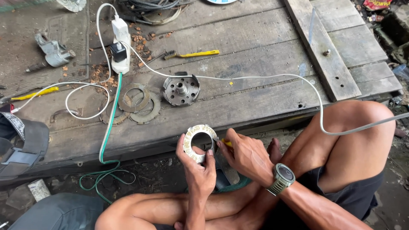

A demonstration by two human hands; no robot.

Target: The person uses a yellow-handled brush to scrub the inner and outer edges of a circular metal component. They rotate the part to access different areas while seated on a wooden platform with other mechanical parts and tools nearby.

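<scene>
Left hand (200, 170) pinches the ring-shaped clutch plate (199, 142) upright over the lap; right hand (247, 157) clamps a yellow-handled tool (226, 143) against its rim. One slip could gouge the left fingers beside it.

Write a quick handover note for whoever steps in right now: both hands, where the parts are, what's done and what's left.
Left hand grips a ring-shaped clutch plate upright. Right hand presses a small yellow-handled tool to the ring's edge. On the wooden platform: three more plates stacked loosely beside the clutch hub, with a yellow-handled wire brush further back. This ring's face is patchy, cleaning unfinished; whether the other plates are done cannot be told.
</scene>
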